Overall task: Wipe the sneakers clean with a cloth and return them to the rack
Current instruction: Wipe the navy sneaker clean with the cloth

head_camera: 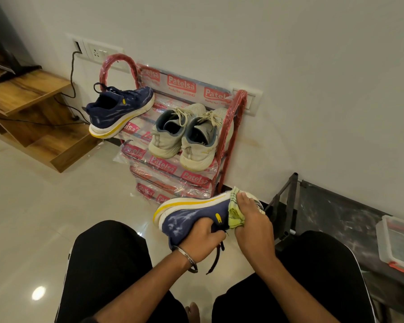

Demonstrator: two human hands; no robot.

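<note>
My left hand (pixel 202 238) grips a navy sneaker (pixel 189 215) with a white and yellow sole, held on its side above my lap. My right hand (pixel 252 220) holds a yellow-green cloth (pixel 236 215) bunched against the sneaker's heel end. The matching navy sneaker (pixel 121 110) sits on the top left of the red shoe rack (pixel 229 127). A pair of off-white sneakers (pixel 184 134) rests on the rack's right side.
The rack stands against a white wall, still wrapped in printed plastic. A wooden stepped unit (pixel 37 108) with cables is to the left. A dark low rack (pixel 331 213) with a clear plastic box (pixel 397 243) is on the right. My knees frame the glossy tiled floor.
</note>
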